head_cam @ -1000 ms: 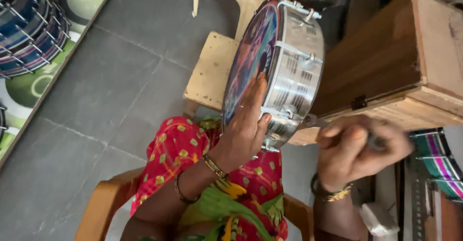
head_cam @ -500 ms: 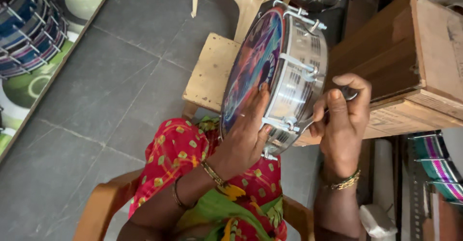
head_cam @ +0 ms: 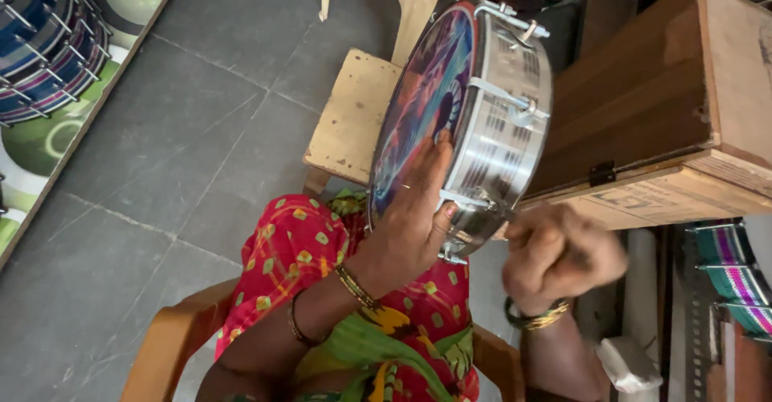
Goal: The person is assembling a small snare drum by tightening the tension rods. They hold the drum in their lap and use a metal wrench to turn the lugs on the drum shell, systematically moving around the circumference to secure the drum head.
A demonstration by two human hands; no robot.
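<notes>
Two hands are being kept on a small drum (head_cam: 474, 121) that is being held on edge above the person's lap, its printed, many-coloured skin turned to the left and its shiny metal shell turned to the right. The left hand (head_cam: 410, 225) is being spread flat against the lower part of the skin, fingers open and pointing upward, while the thumb is being hooked over the metal rim at the bottom; gold bangles are being worn at that wrist. The right hand (head_cam: 559, 257) is being closed into a fist just beside the lower edge of the shell, near a tension lug; it is blurred, and what is being gripped inside it cannot be told. A green and gold bangle is being worn on that wrist.

The drum is being held in front of a low wooden stool (head_cam: 350, 121) standing on the grey tiled floor (head_cam: 161, 169), with a wooden box (head_cam: 643, 112) just to its right. Red patterned cloth (head_cam: 305, 249) is being worn over the lap, and a wooden chair arm (head_cam: 173, 342) is showing at the lower left. More drums (head_cam: 48, 40) with metal rods are being stacked at the upper left on a green patterned mat (head_cam: 48, 141)
</notes>
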